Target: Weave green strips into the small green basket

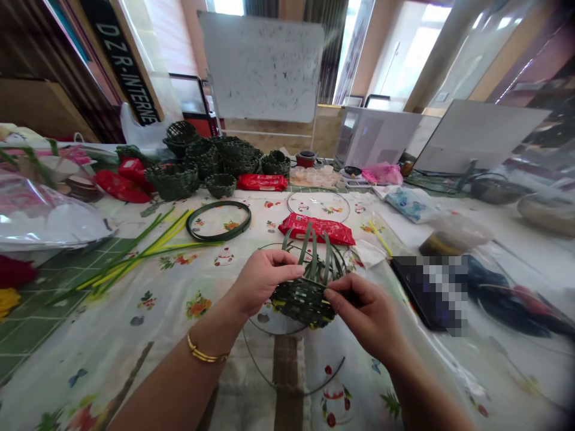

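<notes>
A small dark green woven basket [303, 305] with yellow flecks is held tilted over the table, its loose strips [314, 254] standing up from the rim. My left hand [265, 278] grips the basket's left side, thumb on the rim and the other fingers hidden behind it. On the right side, my right hand [363, 308] pinches the rim between thumb and fingers. A thin wire-like strand [274, 386] curves below the basket toward me. Whether it joins the rim cannot be seen.
Just beyond the basket lies a red packet [317, 229]. A coiled green strip [218, 221] and loose green and yellow strips [135, 257] are to the left. Several finished baskets [224, 155] stand at the back. A dark phone-like slab [422, 293] lies on the right.
</notes>
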`<state>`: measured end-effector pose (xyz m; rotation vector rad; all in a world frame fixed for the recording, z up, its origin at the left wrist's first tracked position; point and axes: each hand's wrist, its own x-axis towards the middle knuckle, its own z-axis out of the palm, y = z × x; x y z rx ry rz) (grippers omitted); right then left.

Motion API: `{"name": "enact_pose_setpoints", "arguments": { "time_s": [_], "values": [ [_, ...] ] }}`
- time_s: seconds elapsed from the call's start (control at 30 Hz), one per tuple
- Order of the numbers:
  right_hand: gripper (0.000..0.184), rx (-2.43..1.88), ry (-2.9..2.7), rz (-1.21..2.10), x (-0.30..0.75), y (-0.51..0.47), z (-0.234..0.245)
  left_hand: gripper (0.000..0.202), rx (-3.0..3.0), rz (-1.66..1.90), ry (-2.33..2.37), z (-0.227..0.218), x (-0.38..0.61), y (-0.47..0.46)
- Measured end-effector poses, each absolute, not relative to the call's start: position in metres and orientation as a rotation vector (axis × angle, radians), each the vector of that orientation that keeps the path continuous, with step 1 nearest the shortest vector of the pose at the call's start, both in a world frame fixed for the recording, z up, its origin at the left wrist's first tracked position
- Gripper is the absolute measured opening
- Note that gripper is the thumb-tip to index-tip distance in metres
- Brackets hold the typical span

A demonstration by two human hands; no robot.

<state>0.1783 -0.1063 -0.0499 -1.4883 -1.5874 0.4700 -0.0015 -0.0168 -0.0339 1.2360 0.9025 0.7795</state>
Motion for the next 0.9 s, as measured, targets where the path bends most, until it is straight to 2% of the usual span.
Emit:
{"name": "enact_pose_setpoints", "arguments": {
  "time_s": [0.3,0.5,0.6,0.7,0.83,0.9],
  "values": [
    [0.017,-1.438,-1.483,0.605,0.181,-0.093,-0.067,0.021,1.447,0.612,0.858,-0.033,-0.011,-0.009],
    [0.032,-1.351,-1.792,0.317,0.181,-0.096,-0.067,0.013,1.396,0.780,0.937,-0.032,-0.008,-0.012],
    [0.020,-1.233,-1.907,0.088,0.180,-0.098,-0.064,0.016,1.243,0.873,0.864,-0.032,-0.009,-0.012],
    [0.011,-1.198,-1.844,0.063,0.181,-0.096,-0.064,0.017,1.275,0.897,0.825,-0.036,-0.007,-0.013],
    [0.007,-1.242,-1.809,0.084,0.183,-0.091,-0.069,0.013,1.788,1.003,0.940,-0.047,0.000,-0.011],
    [0.005,-1.287,-1.766,0.117,0.183,-0.089,-0.074,0.027,2.049,1.094,1.000,-0.054,0.004,-0.010]
  ]
}}
